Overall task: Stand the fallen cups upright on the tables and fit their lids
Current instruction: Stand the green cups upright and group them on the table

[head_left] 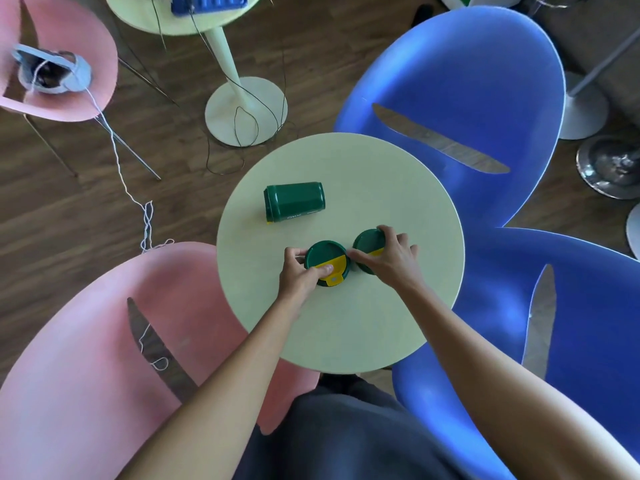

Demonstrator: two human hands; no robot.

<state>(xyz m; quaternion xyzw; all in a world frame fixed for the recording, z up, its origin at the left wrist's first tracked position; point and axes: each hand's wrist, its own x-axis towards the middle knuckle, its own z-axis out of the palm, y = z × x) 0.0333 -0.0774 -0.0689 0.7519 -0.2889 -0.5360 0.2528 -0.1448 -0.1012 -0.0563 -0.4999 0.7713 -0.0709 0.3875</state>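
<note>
— Beyond your left hand [300, 271], what lies on the round pale worktop [398, 188]?
— Your fallen green plastic cup [294, 201], axis left-right. Left hand presses one green-and-yellow lid [327, 263]; right hand [391, 256] grips another [367, 245].

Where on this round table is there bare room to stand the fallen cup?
The widest bare patch is the near part of the table, between the two forearms and the near rim. The far right, toward the blue chair, is also bare. The middle is crowded: the fallen cup, then two lidded cups under the left hand and right hand.
</note>
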